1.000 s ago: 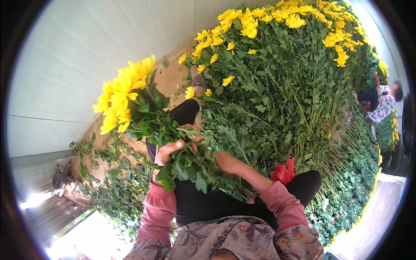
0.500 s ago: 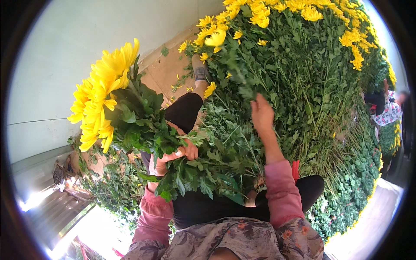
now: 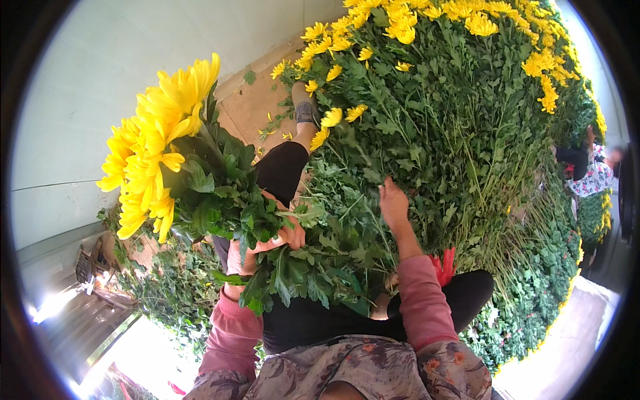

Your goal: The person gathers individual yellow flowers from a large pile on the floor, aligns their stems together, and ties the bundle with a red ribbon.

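Note:
My left hand (image 3: 283, 237) grips a leafy bunch (image 3: 223, 190) of big yellow chrysanthemums (image 3: 157, 160), whose heads point up and left over my left leg. My right hand (image 3: 395, 203) is out over the pile of cut stems (image 3: 453, 133), fingers closed on a slightly blurred chrysanthemum stem (image 3: 367, 160) that leans up and left toward small yellow heads. Red strips (image 3: 448, 261) lie beside my right forearm, near my bent right knee.
Yellow heads (image 3: 480, 23) line the pile's far edge. A pale wall (image 3: 93, 80) curves along the left, above bare floor (image 3: 247, 113) by my left foot (image 3: 303, 100). Loose leaves (image 3: 167, 280) lie at lower left. Another person (image 3: 593, 177) sits among flowers at right.
My right hand has moved from the bunch out to the pile and taken a stem, shifting slightly down and left most recently. The bunch in my left hand has swung further left.

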Demonstrator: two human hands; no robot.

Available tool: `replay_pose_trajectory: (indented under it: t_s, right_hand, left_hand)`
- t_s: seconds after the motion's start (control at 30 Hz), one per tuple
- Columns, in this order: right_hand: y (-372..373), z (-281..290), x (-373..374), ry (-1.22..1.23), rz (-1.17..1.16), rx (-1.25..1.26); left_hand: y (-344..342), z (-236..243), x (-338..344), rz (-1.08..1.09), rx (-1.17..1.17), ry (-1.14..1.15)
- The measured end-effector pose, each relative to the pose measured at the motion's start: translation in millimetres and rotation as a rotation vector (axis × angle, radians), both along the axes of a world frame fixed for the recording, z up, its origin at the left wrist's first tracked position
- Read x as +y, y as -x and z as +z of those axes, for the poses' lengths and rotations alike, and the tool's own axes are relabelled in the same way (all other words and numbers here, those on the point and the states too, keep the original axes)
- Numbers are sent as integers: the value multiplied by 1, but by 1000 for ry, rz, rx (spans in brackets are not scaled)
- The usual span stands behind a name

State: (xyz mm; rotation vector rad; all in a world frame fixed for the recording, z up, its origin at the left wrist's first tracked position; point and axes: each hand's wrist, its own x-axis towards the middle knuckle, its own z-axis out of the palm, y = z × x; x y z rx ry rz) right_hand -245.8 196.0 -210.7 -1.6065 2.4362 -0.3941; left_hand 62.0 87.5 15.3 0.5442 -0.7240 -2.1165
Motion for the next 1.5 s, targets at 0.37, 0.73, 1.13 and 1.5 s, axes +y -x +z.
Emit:
replay_pose_trajectory:
  t_s: [0.37, 0.73, 1.13, 1.5]
  right_hand:
    - [-32, 15, -7, -381, -56, -239]
    - [-7, 232, -13, 438, -200, -1405]
    - [-122, 253, -35, 304, 132, -1244]
    - [-129, 221, -29, 348, 69, -1354]
  left_hand:
    - [1, 9, 2, 79, -182, -121]
    - [32, 9, -19, 284, -386, 81]
    - [74, -31, -37, 219, 47, 19]
    - [70, -26, -25, 200, -4, -132]
